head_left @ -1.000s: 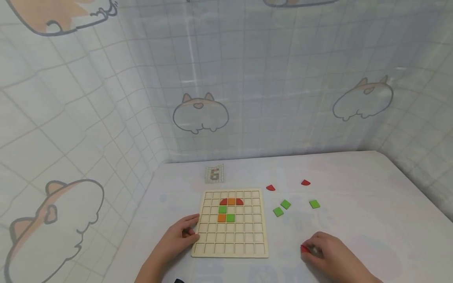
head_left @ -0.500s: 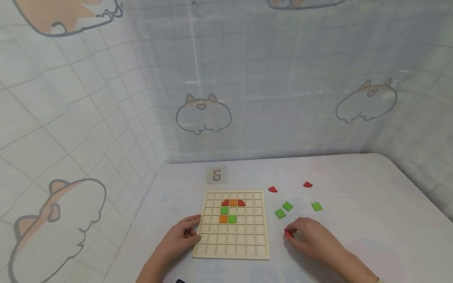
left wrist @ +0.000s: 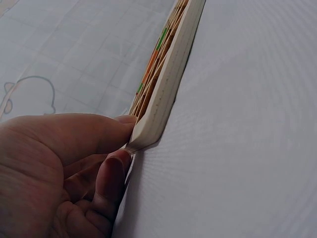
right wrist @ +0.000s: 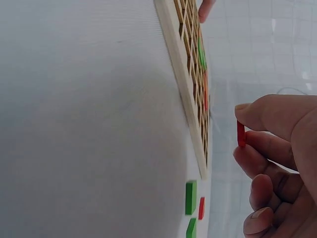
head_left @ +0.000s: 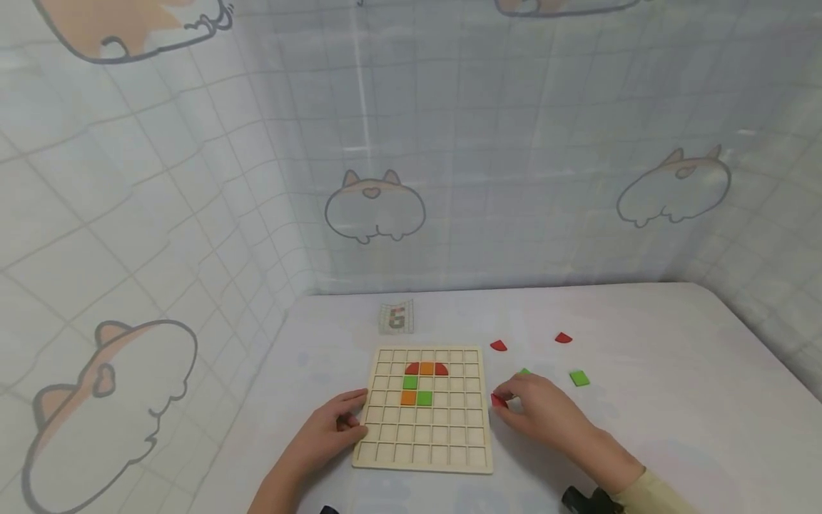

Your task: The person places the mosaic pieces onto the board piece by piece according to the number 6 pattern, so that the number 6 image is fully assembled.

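A pale wooden grid board (head_left: 449, 432) lies on the table, with red, orange and green pieces set in its upper cells. At its left edge, my left hand (head_left: 327, 432) holds the board with thumb and fingers; the left wrist view has the thumb (left wrist: 106, 131) at a corner of the rim. Just beyond the right edge, my right hand (head_left: 546, 410) pinches a red quarter-round tile (right wrist: 241, 134) between thumb and finger, raised above the table in the right wrist view. A green square tile (head_left: 524, 371) shows partly behind that hand.
Two more red tiles, one nearer (head_left: 499, 345) and one farther right (head_left: 564, 338), lie beyond the right hand. A green tile (head_left: 579, 378) lies to its right. Behind the board is a small pattern card (head_left: 397, 317). A patterned curtain (head_left: 488, 214) surrounds the table.
My right hand has moved left and away from me with the red tile, up to the board's right edge, now covering some green tiles. The left hand stays on the board.
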Demonstrator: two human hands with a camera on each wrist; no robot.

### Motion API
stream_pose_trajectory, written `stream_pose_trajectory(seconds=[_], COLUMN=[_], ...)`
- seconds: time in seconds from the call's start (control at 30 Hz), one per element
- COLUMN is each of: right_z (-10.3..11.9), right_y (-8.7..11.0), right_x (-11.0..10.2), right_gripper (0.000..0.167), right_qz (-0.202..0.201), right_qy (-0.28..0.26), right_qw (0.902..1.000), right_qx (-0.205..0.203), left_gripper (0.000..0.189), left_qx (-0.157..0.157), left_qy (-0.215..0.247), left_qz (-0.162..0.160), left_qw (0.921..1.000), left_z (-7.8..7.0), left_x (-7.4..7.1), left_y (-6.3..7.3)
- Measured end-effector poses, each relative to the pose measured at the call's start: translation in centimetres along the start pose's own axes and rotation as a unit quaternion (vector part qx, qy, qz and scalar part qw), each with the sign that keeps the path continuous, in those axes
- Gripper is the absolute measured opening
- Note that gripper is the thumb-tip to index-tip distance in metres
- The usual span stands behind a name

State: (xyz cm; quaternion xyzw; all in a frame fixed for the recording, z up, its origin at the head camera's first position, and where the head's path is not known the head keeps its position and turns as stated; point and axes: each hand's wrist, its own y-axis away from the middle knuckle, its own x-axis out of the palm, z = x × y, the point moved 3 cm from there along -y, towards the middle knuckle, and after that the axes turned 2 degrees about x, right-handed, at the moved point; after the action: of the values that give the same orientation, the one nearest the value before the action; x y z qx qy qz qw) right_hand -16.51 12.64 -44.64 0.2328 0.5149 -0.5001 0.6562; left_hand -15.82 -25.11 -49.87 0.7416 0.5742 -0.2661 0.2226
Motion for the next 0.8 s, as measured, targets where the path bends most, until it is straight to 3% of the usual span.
stream_pose_trajectory(seconds=[0.43,0.8], right_z=[1.9,3.0], right_y=[-3.2,-4.9], right_x=[1.4,2.4], right_gripper=[0.013,0.011], right_qz=[0.008,0.022], right_qy=[0.003,-0.034], right_qw=[0.9999,0.9985], right_qx=[-0.006,-0.036], left_gripper=[0.059,0.059], left_qx=[-0.004,0.002], left_qy=[0.004,0.013], left_qz=[-0.001,0.001], left_qw=[1.0,0.9999], left_z=[0.1,0.1], left_x=[0.1,0.1], left_y=[-0.2,-0.2])
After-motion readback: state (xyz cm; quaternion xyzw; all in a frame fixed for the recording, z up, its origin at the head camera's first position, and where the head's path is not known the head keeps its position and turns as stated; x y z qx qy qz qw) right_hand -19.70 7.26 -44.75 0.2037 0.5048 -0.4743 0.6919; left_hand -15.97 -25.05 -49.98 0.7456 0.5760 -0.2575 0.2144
